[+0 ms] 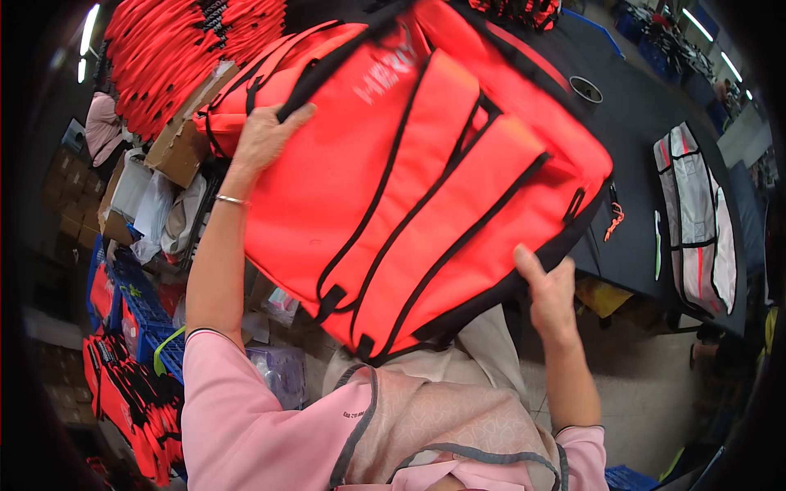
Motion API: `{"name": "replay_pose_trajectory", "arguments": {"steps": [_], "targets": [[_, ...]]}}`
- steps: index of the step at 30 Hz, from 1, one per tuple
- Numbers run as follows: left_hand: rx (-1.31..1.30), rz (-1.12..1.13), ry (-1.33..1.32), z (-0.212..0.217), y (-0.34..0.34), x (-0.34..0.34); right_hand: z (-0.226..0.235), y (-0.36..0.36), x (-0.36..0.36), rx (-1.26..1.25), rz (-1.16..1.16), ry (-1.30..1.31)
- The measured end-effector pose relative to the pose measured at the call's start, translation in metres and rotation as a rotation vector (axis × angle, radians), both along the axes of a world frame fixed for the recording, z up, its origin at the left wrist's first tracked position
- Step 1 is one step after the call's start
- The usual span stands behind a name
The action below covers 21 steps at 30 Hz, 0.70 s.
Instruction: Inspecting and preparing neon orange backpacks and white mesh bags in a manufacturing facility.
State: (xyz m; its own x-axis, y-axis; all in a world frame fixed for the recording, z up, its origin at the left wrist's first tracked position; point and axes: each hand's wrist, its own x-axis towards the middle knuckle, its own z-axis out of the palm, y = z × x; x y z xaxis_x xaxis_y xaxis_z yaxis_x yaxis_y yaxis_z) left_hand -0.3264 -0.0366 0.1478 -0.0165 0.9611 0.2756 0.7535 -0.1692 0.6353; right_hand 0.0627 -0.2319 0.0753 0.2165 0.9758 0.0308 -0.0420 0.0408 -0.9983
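Note:
A large orange-red backpack [319,204] with black trim is held up tilted in front of me, its two padded shoulder straps facing me. My left hand [266,137] grips its upper left edge, thumb on the front panel and the other fingers partly hidden. At the lower right edge my right hand [550,293] holds the black side, thumb up, its fingers partly out of sight. Just beyond my left hand lies another orange-red bag [233,102], partly covered by the one I hold.
A black table [630,155] carries a tape roll [586,90], an orange cord [613,222] and a grey-white bag [688,217]. At the far left, red pieces [164,61] are stacked by a cardboard box [176,147]. Blue crates [151,303] and more red pieces [135,401] stand at left.

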Motion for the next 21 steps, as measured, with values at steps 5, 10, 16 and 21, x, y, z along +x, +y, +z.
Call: {"name": "replay_pose_trajectory", "arguments": {"steps": [5, 10, 16, 21], "targets": [[0.470, -0.050, -0.564, 0.046, -0.044, -0.023, 0.087, 0.047, 0.008, 0.305, -0.054, -0.201], [0.792, 0.073, -0.809, 0.074, -0.058, -0.018, 0.171, 0.099, -0.005, 0.740, -0.140, -0.134], [0.589, 0.431, -0.412, 0.092, -0.026, -0.026, 0.207, 0.136, 0.011, 0.794, -0.154, -0.044], [0.429, 0.223, -0.216, 0.090, 0.014, -0.022, 0.217, 0.141, 0.065, 0.608, -0.242, -0.235]]}}
